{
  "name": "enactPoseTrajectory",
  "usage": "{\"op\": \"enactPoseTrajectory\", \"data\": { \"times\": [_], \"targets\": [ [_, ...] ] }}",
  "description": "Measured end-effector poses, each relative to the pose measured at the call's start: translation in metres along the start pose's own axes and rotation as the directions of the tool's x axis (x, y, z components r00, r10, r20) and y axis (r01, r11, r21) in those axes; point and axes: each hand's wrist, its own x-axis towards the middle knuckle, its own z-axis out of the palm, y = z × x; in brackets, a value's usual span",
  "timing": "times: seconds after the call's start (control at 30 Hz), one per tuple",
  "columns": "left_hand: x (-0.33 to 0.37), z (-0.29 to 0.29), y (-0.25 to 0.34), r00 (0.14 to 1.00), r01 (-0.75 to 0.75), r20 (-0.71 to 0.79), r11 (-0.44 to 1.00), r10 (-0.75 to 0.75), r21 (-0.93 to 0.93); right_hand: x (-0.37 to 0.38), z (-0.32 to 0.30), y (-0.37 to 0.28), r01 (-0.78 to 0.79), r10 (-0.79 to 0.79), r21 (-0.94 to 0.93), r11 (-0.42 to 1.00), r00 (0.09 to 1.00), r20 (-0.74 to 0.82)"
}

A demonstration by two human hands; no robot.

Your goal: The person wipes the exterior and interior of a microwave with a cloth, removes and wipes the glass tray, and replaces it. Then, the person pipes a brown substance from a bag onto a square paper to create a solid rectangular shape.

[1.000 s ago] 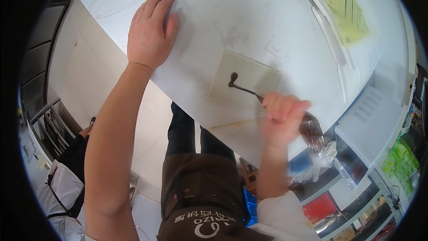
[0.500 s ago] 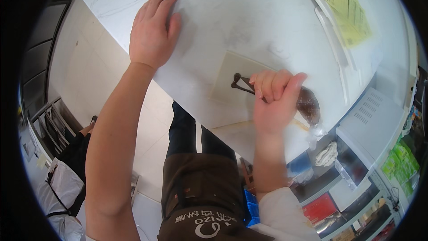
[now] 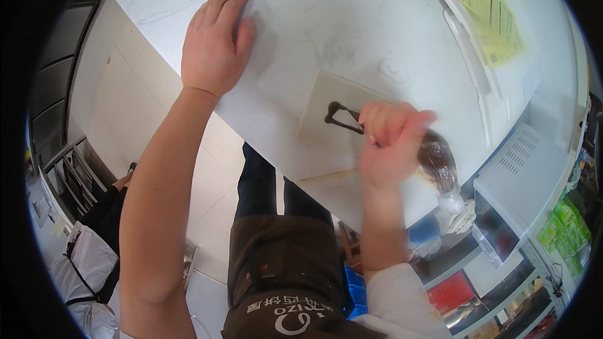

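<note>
Plastic brown-filled bag is gripped by right hand over cream slab, flanked by outstretched left hand and printed yellow slip.

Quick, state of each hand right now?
Left hand: open, palm down on the white marbled tabletop.
Right hand: closed, holding a clear plastic piping bag filled with dark brown paste.

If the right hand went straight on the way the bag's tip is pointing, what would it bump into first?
Probably the brown outline on the cream square. The right hand grips the brown bag with its tip leading, but I can't tell how high that tip is.
</note>
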Motion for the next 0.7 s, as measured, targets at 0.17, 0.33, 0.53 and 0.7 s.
{"op": "enactPoseTrajectory", "data": {
  "times": [0.17,0.33,0.53,0.7],
  "targets": [
    [-0.001,-0.002,-0.002,1.000,-0.004,0.014,1.000,0.004,0.018,-0.002,-0.011,-0.005,0.006,-0.006,-0.010,1.000,1.000,-0.006],
    [-0.001,-0.002,-0.002,1.000,0.003,0.021,1.000,-0.003,0.016,-0.004,-0.021,-0.008,0.017,-0.017,-0.023,1.000,1.000,-0.009],
    [-0.001,-0.003,-0.002,1.000,0.005,0.027,1.000,-0.006,0.016,-0.007,-0.028,-0.011,0.029,-0.029,-0.042,0.999,1.000,-0.010],
    [-0.001,-0.003,-0.002,1.000,0.000,0.030,1.000,-0.001,0.026,-0.010,-0.030,-0.014,0.009,-0.008,-0.038,0.999,1.000,0.006]
  ]
}}
